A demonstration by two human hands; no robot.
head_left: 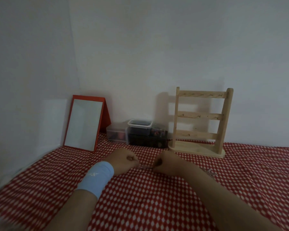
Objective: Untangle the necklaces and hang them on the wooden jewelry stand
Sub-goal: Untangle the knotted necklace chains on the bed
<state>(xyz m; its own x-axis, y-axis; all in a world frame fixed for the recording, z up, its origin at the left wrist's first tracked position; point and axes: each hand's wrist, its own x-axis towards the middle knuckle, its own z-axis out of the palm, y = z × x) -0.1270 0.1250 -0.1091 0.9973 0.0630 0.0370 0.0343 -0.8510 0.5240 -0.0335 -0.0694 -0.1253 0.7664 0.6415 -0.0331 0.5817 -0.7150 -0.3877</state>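
Note:
A thin silvery necklace chain (146, 167) stretches just above the red-and-white cloth (140, 197), held between my two hands. My left hand (124, 162), with a light blue wristband, pinches its left end. My right hand (162, 161) pinches its right end. The wooden jewelry stand (201, 121) stands upright behind my right hand near the wall, with three hook rails that look bare. A small silvery piece of jewelry (209, 171) lies on the cloth to the right of my right forearm.
A red-framed mirror (83, 124) leans at the back left. Clear plastic boxes (139, 126) and a dark box (147, 141) sit against the wall between the mirror and the stand. White walls close off the back and the left.

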